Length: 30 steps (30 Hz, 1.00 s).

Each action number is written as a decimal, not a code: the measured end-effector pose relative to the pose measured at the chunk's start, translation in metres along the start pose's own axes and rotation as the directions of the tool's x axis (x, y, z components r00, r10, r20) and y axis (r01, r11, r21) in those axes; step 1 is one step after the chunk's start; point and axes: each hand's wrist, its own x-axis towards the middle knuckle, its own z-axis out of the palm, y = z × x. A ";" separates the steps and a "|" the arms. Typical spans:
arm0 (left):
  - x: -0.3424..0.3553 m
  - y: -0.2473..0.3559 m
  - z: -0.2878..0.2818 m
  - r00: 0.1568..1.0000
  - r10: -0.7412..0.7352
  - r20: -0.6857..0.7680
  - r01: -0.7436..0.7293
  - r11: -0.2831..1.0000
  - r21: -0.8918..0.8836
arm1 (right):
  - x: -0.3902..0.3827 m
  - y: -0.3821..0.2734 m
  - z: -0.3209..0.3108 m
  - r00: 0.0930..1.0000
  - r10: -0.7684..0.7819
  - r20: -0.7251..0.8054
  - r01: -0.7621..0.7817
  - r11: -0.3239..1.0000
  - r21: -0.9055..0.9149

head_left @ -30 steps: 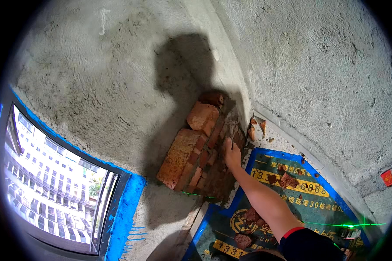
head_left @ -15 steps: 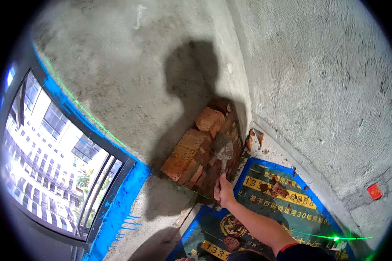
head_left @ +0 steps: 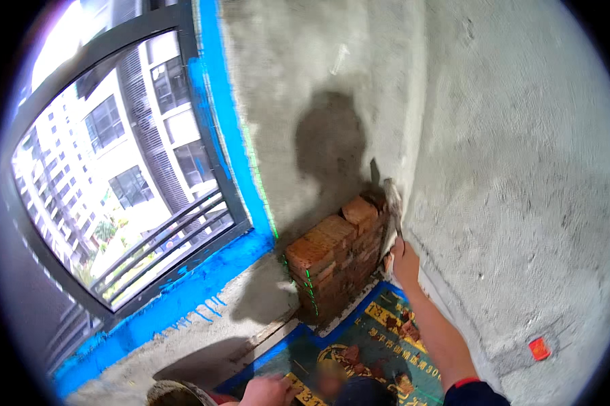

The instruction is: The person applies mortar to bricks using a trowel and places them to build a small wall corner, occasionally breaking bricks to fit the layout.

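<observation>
My right hand is closed round the handle of a trowel. Its mortar-smeared blade stands upright in the wall corner, at the far end of a short stack of red bricks. A rounded broken brick lies on top of the stack toward that end. At the lower edge is my left hand, with its fingers curled. What they hold, if anything, is hidden.
Left of the stack is a dark-framed window bordered by blue coating. Brick rubble lies on a printed green floor sheet. A rough grey wall rises on the right, bearing a small red patch.
The trowel has gone from the face of the stack to its far end in the corner. My left hand shows more now. The view has turned toward the window.
</observation>
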 end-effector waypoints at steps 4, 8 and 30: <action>-0.002 0.014 -0.045 0.859 -0.093 -0.503 -0.093 0.939 -0.332 | -0.109 -0.128 -0.015 0.925 -0.076 0.373 -0.062 0.937 0.344; -0.018 0.017 -0.058 0.861 -0.402 -0.312 -0.335 0.012 -0.942 | -0.194 -0.253 -0.055 0.475 -0.174 0.862 -0.173 0.942 0.286; -0.462 -0.060 0.197 -0.319 -0.930 0.181 -0.141 -0.142 -0.980 | -0.584 -0.374 0.212 -0.439 -0.018 0.898 0.229 0.965 0.131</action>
